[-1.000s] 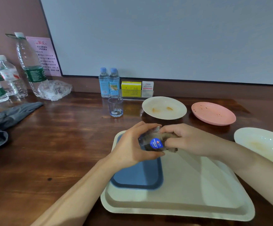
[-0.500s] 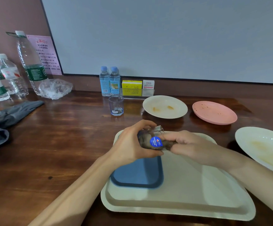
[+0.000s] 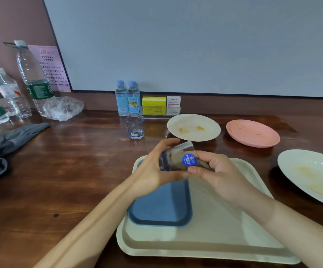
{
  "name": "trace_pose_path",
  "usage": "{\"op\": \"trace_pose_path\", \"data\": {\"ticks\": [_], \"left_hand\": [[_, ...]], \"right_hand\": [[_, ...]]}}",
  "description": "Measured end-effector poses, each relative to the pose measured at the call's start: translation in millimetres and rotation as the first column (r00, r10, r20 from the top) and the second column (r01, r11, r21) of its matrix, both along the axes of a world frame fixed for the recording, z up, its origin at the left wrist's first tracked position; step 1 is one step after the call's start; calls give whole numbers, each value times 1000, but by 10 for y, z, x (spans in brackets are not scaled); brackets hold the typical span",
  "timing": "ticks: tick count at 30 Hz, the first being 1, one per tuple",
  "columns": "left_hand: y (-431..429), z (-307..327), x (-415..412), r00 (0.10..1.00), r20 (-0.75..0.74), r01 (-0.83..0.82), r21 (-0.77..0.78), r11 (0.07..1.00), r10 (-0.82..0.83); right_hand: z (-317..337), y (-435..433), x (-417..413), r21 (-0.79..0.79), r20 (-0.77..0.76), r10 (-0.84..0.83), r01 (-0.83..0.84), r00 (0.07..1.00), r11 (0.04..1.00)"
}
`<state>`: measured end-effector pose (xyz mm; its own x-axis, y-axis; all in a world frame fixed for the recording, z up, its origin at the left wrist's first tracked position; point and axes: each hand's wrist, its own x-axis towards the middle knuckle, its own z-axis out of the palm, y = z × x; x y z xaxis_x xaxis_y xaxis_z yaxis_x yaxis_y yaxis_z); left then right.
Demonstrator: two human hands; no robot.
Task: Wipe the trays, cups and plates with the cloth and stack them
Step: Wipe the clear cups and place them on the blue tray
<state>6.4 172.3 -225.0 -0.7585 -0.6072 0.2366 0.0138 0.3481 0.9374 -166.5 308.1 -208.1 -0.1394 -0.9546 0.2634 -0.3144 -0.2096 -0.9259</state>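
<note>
The left hand grips a clear cup held tilted on its side above the far end of the trays, fingers and thumb curled round the glass. A brown cloth is stuffed inside it, seen only dimly through the wall and partly hidden by a round blue sticker. The right hand is curled at the cup's open end and pinches the cloth; how far the fingers reach inside cannot be made out.

Below, a small blue tray lies in the left part of a larger cream tray, its far edge hidden by the left hand. A 2nd cup stands upright on the wooden table, well apart from the hands. Beyond it lie a stained cream plate and a speckled pink plate. A 3rd, white plate with a yellowish smear is cut off by the right edge. Both forearms run out of the bottom of the view.
</note>
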Motion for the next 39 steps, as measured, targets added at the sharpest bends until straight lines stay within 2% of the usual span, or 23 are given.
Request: {"op": "trace_pose_path", "data": {"ticks": [2, 6, 9, 11, 14, 16, 18, 20, 22, 24, 27, 29, 30, 32, 34, 36, 38, 39], "left_hand": [[29, 31, 19, 998, -35, 62, 158, 985, -57], [23, -30, 1, 999, -19, -26, 19, 999, 27], [-20, -54, 8, 999, -7, -34, -56, 998, 34], [-44, -63, 30, 998, 13, -64, -131, 989, 66], [-44, -97, 32, 999, 25, -36, -171, 985, 41], [-44, -130, 5, 997, 63, -24, -219, 975, 39], [-30, -122, -10, 998, 62, -17, -183, 983, 29], [-8, -94, -20, 999, 40, 12, -61, 998, -9], [-1, -53, -41, 1000, -14, 18, 96, 995, -16], [-17, -75, -64, 997, -72, 10, 202, 979, 5], [3, -122, -99, 997, -70, -32, 141, 989, 42], [0, -147, -86, 997, -67, -28, 75, 997, 33], [-4, -151, -77, 998, -67, -16, 50, 999, 19], [-13, -158, -54, 998, -59, 5, -16, 1000, -6], [1, -135, -47, 999, -51, -1, -78, 997, -3], [-5, -127, -54, 998, -69, 2, -89, 996, -8], [1, -87, -78, 993, -117, 33, 22, 999, -30], [15, -63, -98, 989, -142, 60, 147, 987, -39]], "right_hand": [[-4, -21, -34, 15, 29, -1, 0, 1000, 1000], [107, -102, -115, 195, 11, 151, -150, 988, 969], [145, -169, -151, 243, 29, 183, -185, 983, 952], [129, -188, -155, 239, 160, 218, -252, 963, 938], [47, -206, -177, 215, 443, 247, -369, 862, 904], [-35, -226, -184, 194, 485, 219, -348, 847, 917], [-85, -222, -171, 167, 445, 193, -293, 875, 941], [-85, -203, -166, 129, 318, 140, -189, 938, 973], [-73, -181, -158, 66, 128, 58, -67, 990, 996], [-84, -151, -148, 34, 58, 1, -3, 998, 999], [-108, -120, -143, 92, 118, 5, -16, 993, 996], [-104, -137, -163, 150, 224, 52, -87, 973, 985], [-102, -140, -182, 171, 322, 80, -141, 943, 975], [-90, -143, -210, 182, 555, 116, -256, 823, 949], [-108, -142, -222, 161, 645, 128, -298, 753, 941], [-145, -148, -213, 115, 654, 138, -278, 743, 954], [-168, -166, -174, 68, 543, 100, -163, 834, 984], [-175, -165, -143, 49, 436, 54, -83, 898, 995]]}}
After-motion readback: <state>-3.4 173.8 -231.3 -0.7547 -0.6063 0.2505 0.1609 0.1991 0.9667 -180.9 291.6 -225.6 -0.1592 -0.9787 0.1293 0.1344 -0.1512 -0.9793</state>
